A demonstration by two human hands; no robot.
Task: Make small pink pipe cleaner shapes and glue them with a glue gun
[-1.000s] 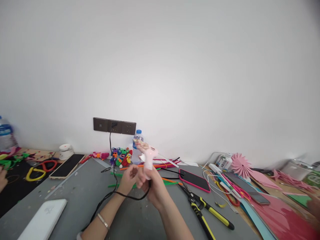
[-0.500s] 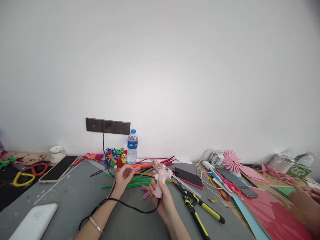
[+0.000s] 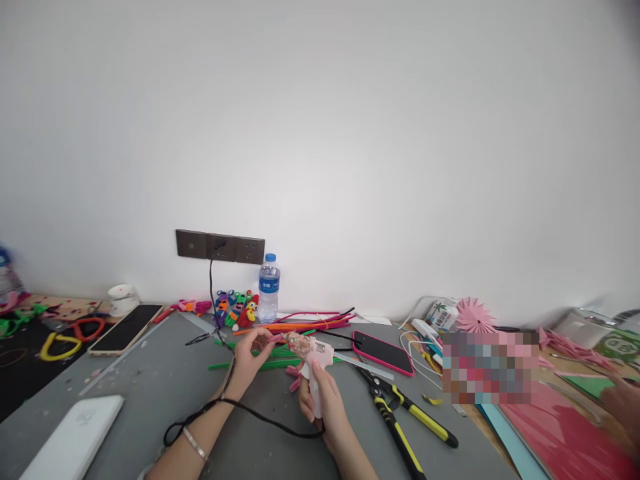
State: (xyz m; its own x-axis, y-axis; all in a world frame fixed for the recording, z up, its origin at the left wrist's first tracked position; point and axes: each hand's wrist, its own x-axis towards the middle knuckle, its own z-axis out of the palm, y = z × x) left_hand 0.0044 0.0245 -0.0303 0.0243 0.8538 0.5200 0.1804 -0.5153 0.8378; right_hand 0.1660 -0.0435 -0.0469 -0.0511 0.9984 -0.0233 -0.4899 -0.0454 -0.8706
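Observation:
My right hand (image 3: 324, 398) is wrapped round the handle of a pale pink hot glue gun (image 3: 320, 355). Its nozzle end, covered in blobs of glue, points left. Between thumb and fingertips, my left hand (image 3: 250, 357) pinches a small fuzzy pink piece (image 3: 275, 339), which looks like pipe cleaner. The nozzle is right by this piece; whether they touch I cannot tell. A black cord (image 3: 265, 415) runs from the gun across my left forearm. Another pink fuzzy piece (image 3: 294, 381) lies beside my right hand, partly hidden. Green pipe cleaners (image 3: 235, 365) lie behind my hands.
Pliers (image 3: 395, 407) with yellow-black handles and a pink-edged phone (image 3: 383, 353) lie to the right. Behind stand a water bottle (image 3: 269, 290) and several fuzzy figures (image 3: 235, 310). A white power bank (image 3: 75, 437) is at left. Another person's hand (image 3: 623, 407) is at far right.
The glue gun has swung left and tipped toward the pink piece, bringing its nozzle up to it. My left hand still pinches the piece. The view has shifted slightly.

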